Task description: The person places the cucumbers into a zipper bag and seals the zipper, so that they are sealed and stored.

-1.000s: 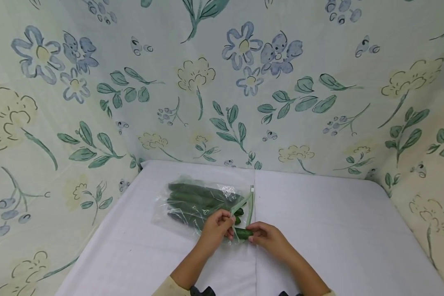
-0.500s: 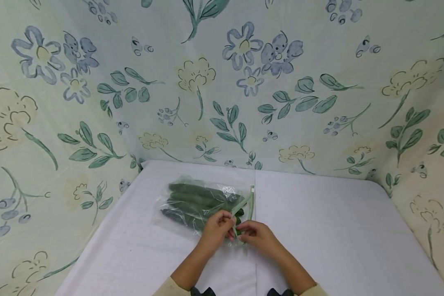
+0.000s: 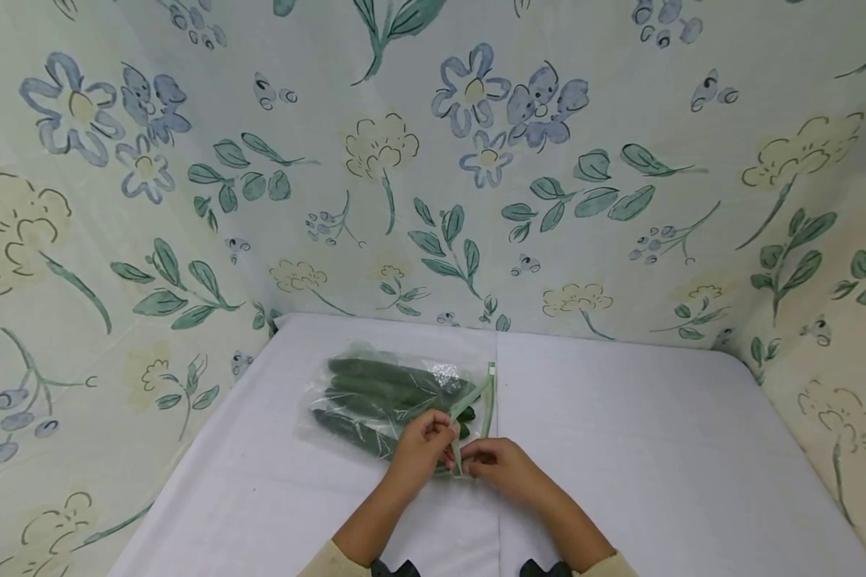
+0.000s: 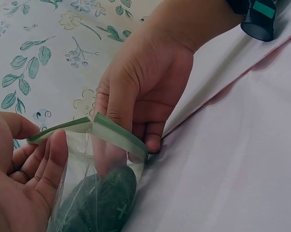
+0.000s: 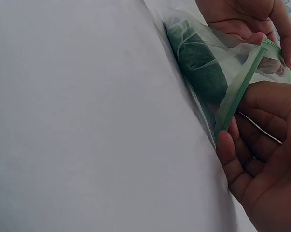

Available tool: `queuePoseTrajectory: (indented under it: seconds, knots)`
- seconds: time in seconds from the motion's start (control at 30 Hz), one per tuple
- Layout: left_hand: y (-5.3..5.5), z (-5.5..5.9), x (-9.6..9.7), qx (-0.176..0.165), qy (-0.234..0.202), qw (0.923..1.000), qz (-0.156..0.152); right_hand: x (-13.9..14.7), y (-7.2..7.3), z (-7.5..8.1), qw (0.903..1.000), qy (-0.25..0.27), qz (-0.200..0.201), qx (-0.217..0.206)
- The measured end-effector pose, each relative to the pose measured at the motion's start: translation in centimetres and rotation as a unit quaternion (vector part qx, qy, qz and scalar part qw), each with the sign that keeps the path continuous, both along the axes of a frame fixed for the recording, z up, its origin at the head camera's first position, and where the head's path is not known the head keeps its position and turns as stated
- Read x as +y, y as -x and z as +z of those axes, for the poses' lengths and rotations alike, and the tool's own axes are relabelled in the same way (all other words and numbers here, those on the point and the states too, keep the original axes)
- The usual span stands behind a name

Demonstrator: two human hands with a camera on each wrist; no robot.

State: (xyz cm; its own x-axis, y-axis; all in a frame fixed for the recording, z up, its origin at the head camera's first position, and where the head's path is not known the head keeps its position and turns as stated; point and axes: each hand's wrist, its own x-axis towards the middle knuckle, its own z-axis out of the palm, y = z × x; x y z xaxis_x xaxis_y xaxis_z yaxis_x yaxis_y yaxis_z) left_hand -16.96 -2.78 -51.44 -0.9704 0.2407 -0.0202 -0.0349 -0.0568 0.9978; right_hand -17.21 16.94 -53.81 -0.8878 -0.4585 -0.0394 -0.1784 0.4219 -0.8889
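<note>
A clear zip bag (image 3: 313, 421) with a green zip strip (image 3: 487, 405) lies on the table, its mouth facing right. Several dark green cucumbers (image 3: 382, 393) lie side by side inside. My left hand (image 3: 420, 449) pinches the rim of the bag's mouth, seen closely in the left wrist view. My right hand (image 3: 508, 469) is at the near corner of the mouth. In the left wrist view its extended fingers reach inside against the end of the nearest cucumber (image 4: 99, 203), while its other fingers rest outside the rim. The right wrist view shows this cucumber (image 5: 200, 63) through the plastic.
A white cloth (image 3: 642, 449) covers the table, with a crease running front to back near the bag's mouth. Flower-printed fabric (image 3: 433, 200) hangs behind and on both sides. Dark wrist devices (image 3: 397, 567) show at the bottom edge.
The nearest cucumber, whose end stuck out of the mouth toward my right hand, has slid left into the bag. My right hand has followed it left; my left hand keeps its place.
</note>
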Motion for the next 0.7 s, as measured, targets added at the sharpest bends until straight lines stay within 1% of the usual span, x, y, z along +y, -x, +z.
queuePoseTrajectory:
  seconds: [0.27, 0.4, 0.5, 0.6, 0.7]
  knots:
    - [0.1, 0.1, 0.0, 0.005, -0.001, 1.0, 0.002, 0.7, -0.4, 0.1, 0.9998, 0.016, 0.01, -0.01]
    - [0.1, 0.1, 0.1, 0.008, 0.01, 0.9999, 0.005, 1.2, -0.7, 0.3, 0.999, 0.04, 0.015, -0.013]
    - [0.1, 0.3, 0.2, 0.014, 0.021, 0.9996, 0.01, 1.6, -0.9, 0.6, 0.9984, 0.052, 0.003, -0.021]
    - [0.2, 0.6, 0.2, 0.019, 0.021, 0.9994, 0.02, 2.1, -1.0, 0.9, 0.9982, 0.052, -0.02, -0.023]
    - [0.2, 0.7, 0.2, 0.021, 0.017, 0.9993, 0.027, 2.8, -0.9, 0.8, 0.9974, 0.061, -0.034, -0.018]
